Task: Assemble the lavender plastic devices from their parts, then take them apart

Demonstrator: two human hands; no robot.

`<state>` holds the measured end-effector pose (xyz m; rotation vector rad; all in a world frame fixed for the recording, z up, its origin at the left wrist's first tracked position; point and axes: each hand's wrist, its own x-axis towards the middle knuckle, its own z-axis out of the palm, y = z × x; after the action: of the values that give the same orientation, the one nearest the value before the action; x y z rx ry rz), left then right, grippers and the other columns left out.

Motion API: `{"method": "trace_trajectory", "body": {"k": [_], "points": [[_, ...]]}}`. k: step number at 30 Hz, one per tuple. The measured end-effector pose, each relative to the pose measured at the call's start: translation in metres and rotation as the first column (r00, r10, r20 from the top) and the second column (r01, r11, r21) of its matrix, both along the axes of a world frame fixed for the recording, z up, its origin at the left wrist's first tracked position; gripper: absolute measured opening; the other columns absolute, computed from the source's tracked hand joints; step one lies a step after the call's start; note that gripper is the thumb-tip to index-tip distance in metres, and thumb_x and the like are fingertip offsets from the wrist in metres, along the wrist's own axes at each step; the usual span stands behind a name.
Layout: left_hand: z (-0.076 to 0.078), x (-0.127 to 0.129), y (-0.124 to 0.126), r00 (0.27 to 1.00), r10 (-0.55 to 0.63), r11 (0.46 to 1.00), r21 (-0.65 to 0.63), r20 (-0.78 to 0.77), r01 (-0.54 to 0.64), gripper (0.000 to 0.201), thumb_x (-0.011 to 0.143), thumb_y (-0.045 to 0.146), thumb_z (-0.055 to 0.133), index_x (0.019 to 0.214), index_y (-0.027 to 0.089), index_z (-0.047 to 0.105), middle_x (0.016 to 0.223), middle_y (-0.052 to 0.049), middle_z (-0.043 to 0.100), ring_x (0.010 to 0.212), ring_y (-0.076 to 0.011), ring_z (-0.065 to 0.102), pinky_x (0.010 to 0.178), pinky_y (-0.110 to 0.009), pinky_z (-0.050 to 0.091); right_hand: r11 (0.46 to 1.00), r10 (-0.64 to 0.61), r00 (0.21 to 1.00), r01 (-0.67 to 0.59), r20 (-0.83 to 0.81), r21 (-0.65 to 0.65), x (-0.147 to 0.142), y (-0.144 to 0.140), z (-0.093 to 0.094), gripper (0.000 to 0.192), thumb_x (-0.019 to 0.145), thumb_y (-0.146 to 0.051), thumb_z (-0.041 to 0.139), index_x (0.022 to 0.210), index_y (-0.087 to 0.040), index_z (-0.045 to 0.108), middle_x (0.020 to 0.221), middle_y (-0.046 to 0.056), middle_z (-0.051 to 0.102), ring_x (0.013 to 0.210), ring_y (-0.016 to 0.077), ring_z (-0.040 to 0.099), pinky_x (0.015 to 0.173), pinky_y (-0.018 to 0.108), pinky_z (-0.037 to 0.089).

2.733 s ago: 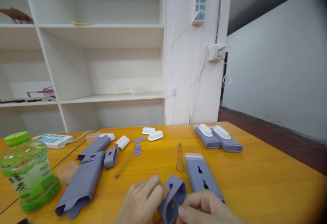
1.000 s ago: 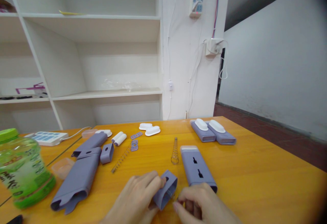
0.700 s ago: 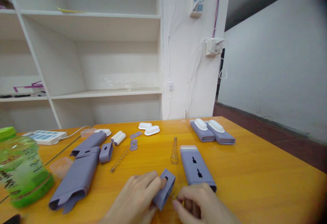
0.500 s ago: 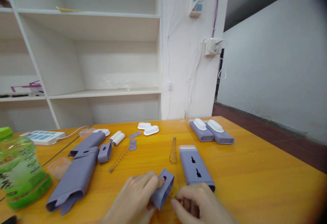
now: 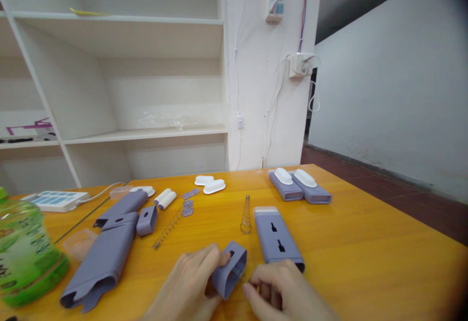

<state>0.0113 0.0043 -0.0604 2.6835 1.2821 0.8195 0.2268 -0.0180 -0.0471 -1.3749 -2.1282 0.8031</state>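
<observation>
Pinched in the left hand [image 5: 190,287], a small purple sleeve [image 5: 229,276] lies near the table's [image 5: 365,243] front edge; the right hand [image 5: 281,294] curls closed beside its opening, contents unclear.

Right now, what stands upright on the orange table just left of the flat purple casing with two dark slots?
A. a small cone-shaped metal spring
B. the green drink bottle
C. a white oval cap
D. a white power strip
A: the small cone-shaped metal spring stands on its wide end on the orange table, right beside the top left corner of the flat purple casing with two dark slots.
</observation>
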Motion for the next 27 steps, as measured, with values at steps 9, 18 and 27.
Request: {"method": "trace_trajectory", "body": {"k": [9, 18, 27], "points": [[0.0011, 0.0010, -0.0011, 1.000, -0.009, 1.000, 0.006, -0.003, 0.009, 0.030, 0.073, 0.002, 0.060, 0.085, 0.025, 0.045, 0.081, 0.004, 0.066, 0.068, -0.0126, 0.062, 0.058, -0.021, 0.037, 1.000, -0.020, 1.000, 0.020, 0.015, 0.005, -0.0008, 0.0007, 0.0017, 0.030, 0.086, -0.027, 0.054, 0.059, -0.015, 0.060, 0.051, -0.004, 0.049, 0.048, 0.0074, 0.043, 0.045, 0.019, 0.025], [0.0001, -0.0008, -0.0008, 1.000, 0.006, 1.000, 0.018, -0.018, -0.006, 0.028, 0.075, 0.002, 0.058, 0.084, 0.025, 0.043, 0.081, 0.003, 0.066, 0.068, -0.0132, 0.062, 0.057, -0.022, 0.036, 1.000, -0.029, 0.999, 0.029, 0.016, 0.000, 0.0006, 0.0009, -0.0008, 0.029, 0.085, -0.027, 0.055, 0.059, -0.016, 0.060, 0.051, -0.003, 0.052, 0.048, 0.0078, 0.044, 0.045, 0.019, 0.025], [0.0009, 0.0014, -0.0007, 1.000, -0.024, 1.000, -0.005, 0.010, 0.024, 0.028, 0.078, 0.003, 0.059, 0.083, 0.025, 0.041, 0.079, 0.004, 0.065, 0.068, -0.0131, 0.062, 0.058, -0.022, 0.036, 1.000, 0.005, 1.000, -0.005, 0.001, 0.020, -0.0004, 0.0008, -0.0004, 0.029, 0.087, -0.028, 0.052, 0.061, -0.016, 0.059, 0.052, -0.004, 0.048, 0.049, 0.0074, 0.043, 0.047, 0.018, 0.026]]}}
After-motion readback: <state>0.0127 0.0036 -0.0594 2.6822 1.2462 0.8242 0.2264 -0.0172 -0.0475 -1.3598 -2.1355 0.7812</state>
